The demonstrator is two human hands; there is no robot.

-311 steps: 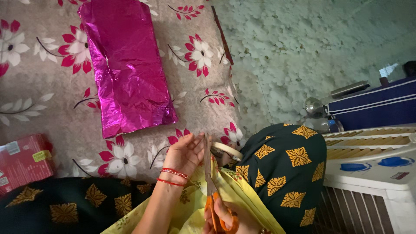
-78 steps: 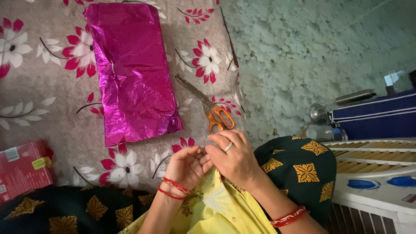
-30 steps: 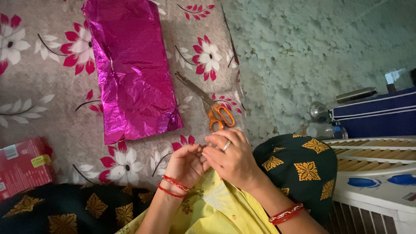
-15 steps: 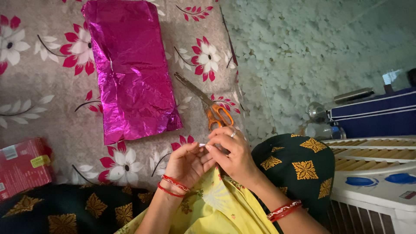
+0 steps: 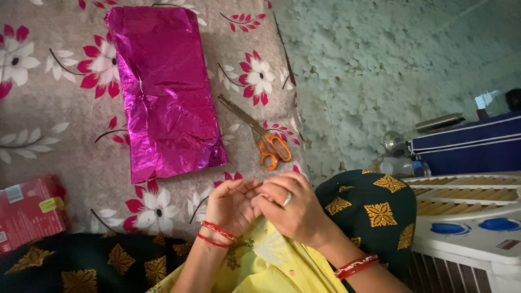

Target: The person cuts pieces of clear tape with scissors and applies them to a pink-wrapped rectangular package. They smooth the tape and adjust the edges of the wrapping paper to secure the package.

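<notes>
Between the two hands, whatever is being worked is hidden: the left hand (image 5: 230, 203) curls its fingers toward the right hand (image 5: 290, 206), whose fingers fold over them, fingertips meeting, and nothing pinched there can be made out (too small, or covered by the knuckles). Whether either hand actually grips anything I cannot tell. Both hands sit low in the middle of the view, over yellow cloth (image 5: 266, 260) on the person's lap, just short of the edge of the floral bedsheet (image 5: 70, 146). A ring shows on the right hand, and red bangles circle both wrists.

Nearest the hands on the sheet lie the scissors (image 5: 260, 135), orange handles toward the hands, the shut blades pointing up and left. Just beside them, touching or nearly so at the blade tips, lies a flat parcel in shiny magenta foil (image 5: 163, 89), creased and crinkled, its long side running away from the person, its top edge close to the frame's edge.

A red box (image 5: 30, 211) is cut off at the left border. At right, a white slatted appliance with blue knobs (image 5: 467, 228) is only partly seen, with a clear bottle (image 5: 399, 165) behind it.
</notes>
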